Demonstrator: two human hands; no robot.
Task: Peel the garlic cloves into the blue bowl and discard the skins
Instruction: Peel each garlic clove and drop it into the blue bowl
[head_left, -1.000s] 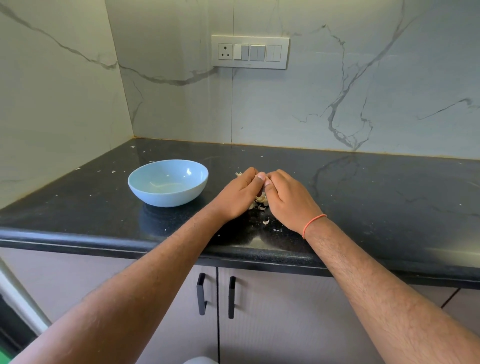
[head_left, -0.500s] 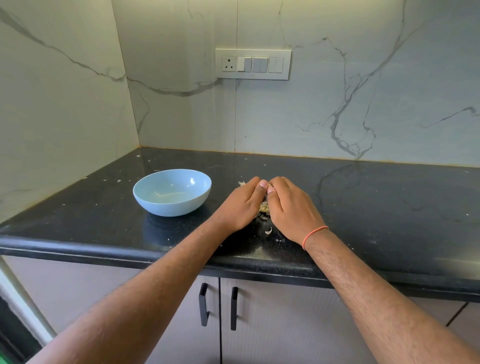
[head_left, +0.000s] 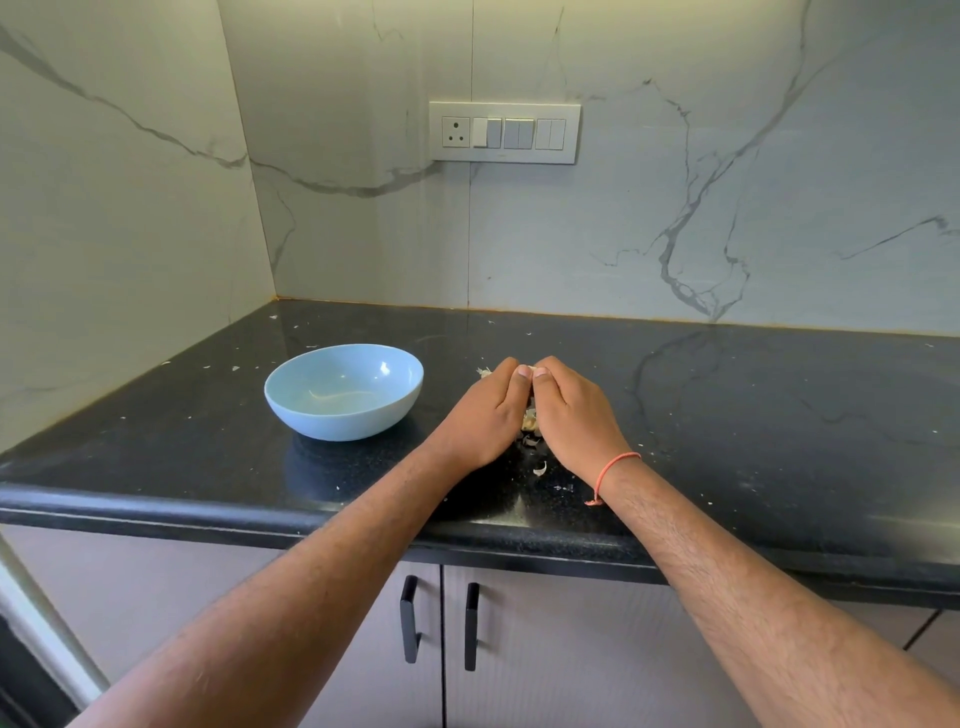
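While my left hand and right hand pinch together over one garlic clove, loose skins lie nearest on the tabletop. Best practice, I judge: split the skin with thumbnails, keeping scraps in one heap. Blue bowl: just left, apparently no cloves inside.

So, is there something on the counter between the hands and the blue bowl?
Nothing visible: the blue bowl sits just left of the left hand, with only bare black counter between them.
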